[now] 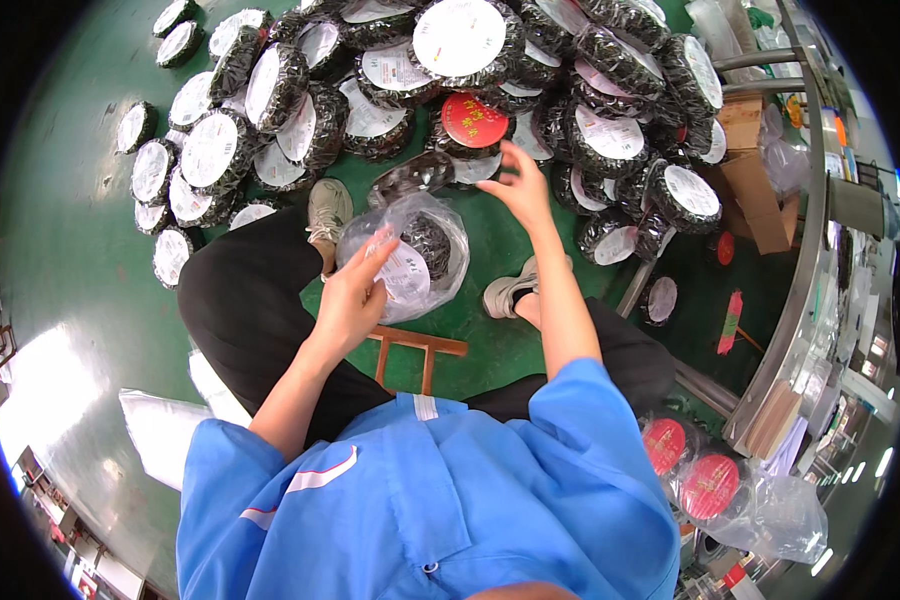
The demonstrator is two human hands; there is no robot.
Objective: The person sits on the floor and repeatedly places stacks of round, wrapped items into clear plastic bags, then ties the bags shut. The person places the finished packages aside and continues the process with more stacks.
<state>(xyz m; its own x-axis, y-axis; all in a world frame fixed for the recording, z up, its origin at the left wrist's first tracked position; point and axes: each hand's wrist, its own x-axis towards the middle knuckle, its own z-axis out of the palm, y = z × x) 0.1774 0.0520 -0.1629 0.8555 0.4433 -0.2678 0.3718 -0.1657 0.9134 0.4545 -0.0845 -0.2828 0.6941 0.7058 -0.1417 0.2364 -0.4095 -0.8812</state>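
Observation:
My left hand (354,292) grips the side of a clear plastic bag (454,259). Inside the bag is a dark round pack (429,244) with a white label (406,276), partly covered by my fingers. To the right, my right hand (523,187) is raised with fingers apart and nothing in it. Just beyond its fingertips lies a round pack with a red label (475,121). Another dark wrapped pack (414,178) stands tilted on edge directly behind the bag.
A large heap of dark round packs with white labels (457,37) spreads over the green floor (67,210). To the right are a metal frame (806,247) and an open cardboard box (757,187). Bagged red-labelled packs (709,486) sit by my right side. A wooden stool (420,341) shows between my legs.

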